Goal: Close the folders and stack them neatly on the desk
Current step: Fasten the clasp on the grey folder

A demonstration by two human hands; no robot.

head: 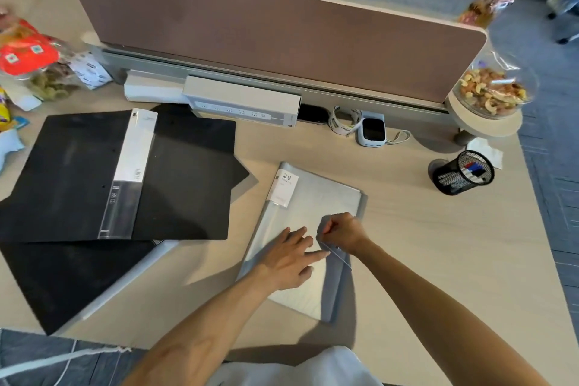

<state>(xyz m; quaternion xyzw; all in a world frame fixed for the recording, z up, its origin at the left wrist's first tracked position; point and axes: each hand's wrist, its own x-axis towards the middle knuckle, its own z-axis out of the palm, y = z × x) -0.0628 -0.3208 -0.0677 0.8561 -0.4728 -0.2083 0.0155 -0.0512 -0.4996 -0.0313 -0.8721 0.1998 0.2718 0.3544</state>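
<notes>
- The grey folder (313, 213) is pressed flat by the open left hand (289, 257).
- A thin elastic cord (340, 257) is pinched by the right hand (343, 230).
- An open black folder (125, 172) is left nearby.

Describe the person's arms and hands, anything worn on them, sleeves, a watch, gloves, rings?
Both arms are bare from the bottom edge of the picture to the fingertips: no sleeves, gloves, watch or bracelet show on the left hand or the right hand. No ring can be made out, though the picture is a little soft. Some pale clothing shows at the bottom edge.
</notes>
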